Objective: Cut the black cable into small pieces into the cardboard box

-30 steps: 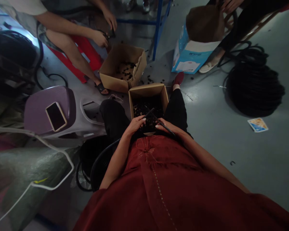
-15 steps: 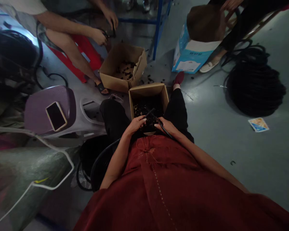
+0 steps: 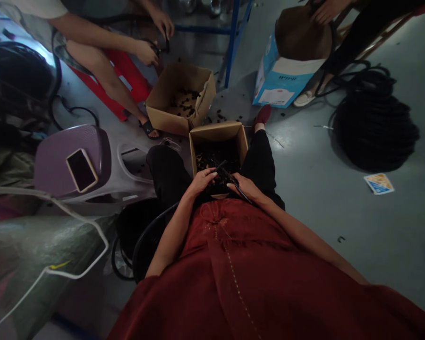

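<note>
A cardboard box (image 3: 216, 133) stands between my knees, part filled with small black pieces (image 3: 212, 158). My left hand (image 3: 200, 182) rests at the box's near edge, fingers closed on a thin black tube (image 3: 220, 165) that points up and right. My right hand (image 3: 244, 188) is just beside it, closed on dark scissors (image 3: 240, 190) whose tip meets the tube over the box. Both hands nearly touch above the black pieces.
A second cardboard box (image 3: 179, 97) with black pieces sits further off, near a seated person's hands (image 3: 147, 52). A phone (image 3: 81, 169) lies on a purple stool (image 3: 71, 158). A blue-white carton (image 3: 281, 80), a black tube coil (image 3: 371, 123) and a card (image 3: 378, 183) lie to the right.
My hands have barely shifted over the box; the scissors drew slightly closer to the tube. The other person's hands at the top moved a little.
</note>
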`<act>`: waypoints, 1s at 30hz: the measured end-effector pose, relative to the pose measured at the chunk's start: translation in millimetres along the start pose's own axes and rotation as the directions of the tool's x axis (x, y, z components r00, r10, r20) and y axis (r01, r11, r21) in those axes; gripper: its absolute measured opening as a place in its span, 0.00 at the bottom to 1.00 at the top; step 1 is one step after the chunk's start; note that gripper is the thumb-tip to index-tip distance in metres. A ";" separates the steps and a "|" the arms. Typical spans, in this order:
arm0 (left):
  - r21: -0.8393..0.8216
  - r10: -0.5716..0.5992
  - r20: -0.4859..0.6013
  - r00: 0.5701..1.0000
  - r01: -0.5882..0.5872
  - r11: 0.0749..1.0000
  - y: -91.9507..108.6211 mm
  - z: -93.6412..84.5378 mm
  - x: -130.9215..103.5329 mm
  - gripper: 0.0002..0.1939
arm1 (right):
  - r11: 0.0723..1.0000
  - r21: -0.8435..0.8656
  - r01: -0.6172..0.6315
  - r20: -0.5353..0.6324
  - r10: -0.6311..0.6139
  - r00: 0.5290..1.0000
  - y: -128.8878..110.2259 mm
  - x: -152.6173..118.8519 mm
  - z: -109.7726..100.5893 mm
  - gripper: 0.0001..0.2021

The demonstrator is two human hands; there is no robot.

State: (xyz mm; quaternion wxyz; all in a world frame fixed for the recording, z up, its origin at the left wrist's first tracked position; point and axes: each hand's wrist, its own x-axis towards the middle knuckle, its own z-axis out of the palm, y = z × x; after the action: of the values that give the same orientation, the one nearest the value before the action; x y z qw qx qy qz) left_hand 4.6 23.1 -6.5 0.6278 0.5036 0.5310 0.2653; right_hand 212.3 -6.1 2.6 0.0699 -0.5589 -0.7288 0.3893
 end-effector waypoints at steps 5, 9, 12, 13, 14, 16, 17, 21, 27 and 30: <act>0.002 0.000 -0.008 1.000 0.000 1.000 5.0 1.0 -3.2 0.23 | 0.997 0.078 -0.020 0.026 0.018 0.999 2.4 0.7 2.5 0.20; -0.011 -0.001 0.001 1.000 0.001 1.000 6.1 1.3 -5.0 0.25 | 0.992 0.119 -0.046 0.043 0.041 0.998 3.6 1.1 3.0 0.22; -0.016 -0.002 0.010 1.000 0.003 1.000 4.9 0.7 -4.9 0.26 | 0.986 0.160 -0.049 0.064 0.039 0.997 3.8 0.2 2.0 0.23; -0.018 0.003 0.016 1.000 -0.002 1.000 4.5 0.3 -4.9 0.26 | 0.984 0.175 -0.043 0.070 0.031 0.997 3.8 -0.3 1.4 0.23; -0.021 0.009 0.023 1.000 -0.009 1.000 4.2 -0.1 -4.8 0.26 | 0.981 0.190 -0.034 0.076 0.020 0.997 3.9 -0.7 0.8 0.23; -0.031 0.021 0.032 0.999 -0.020 0.999 4.4 -1.0 -5.2 0.26 | 0.977 0.214 -0.010 0.085 -0.009 0.996 4.3 -1.5 -0.7 0.24; -0.036 0.022 0.035 0.999 -0.021 0.999 4.8 -1.3 -5.6 0.26 | 0.975 0.221 0.001 0.090 -0.022 0.996 4.6 -1.9 -1.5 0.24; -0.050 0.013 0.047 0.999 -0.011 0.999 7.8 -1.9 -7.7 0.27 | 0.972 0.233 0.016 0.118 -0.045 0.992 5.4 -3.1 -4.5 0.24; -0.039 -0.012 0.081 0.997 0.016 0.999 8.2 -1.0 -7.8 0.27 | 0.984 0.178 -0.019 0.092 0.002 0.996 4.7 -2.4 -2.8 0.24; -0.024 -0.018 0.074 0.997 0.020 1.000 7.4 -0.5 -7.5 0.27 | 0.991 0.133 -0.035 0.063 0.027 0.998 3.5 -1.3 -1.4 0.24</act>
State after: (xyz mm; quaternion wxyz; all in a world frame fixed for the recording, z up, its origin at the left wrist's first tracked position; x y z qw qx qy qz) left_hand 3.4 19.3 3.3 0.6557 0.5001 0.5088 0.2473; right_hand 216.2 -6.3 1.8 0.0787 -0.5520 -0.6941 0.4553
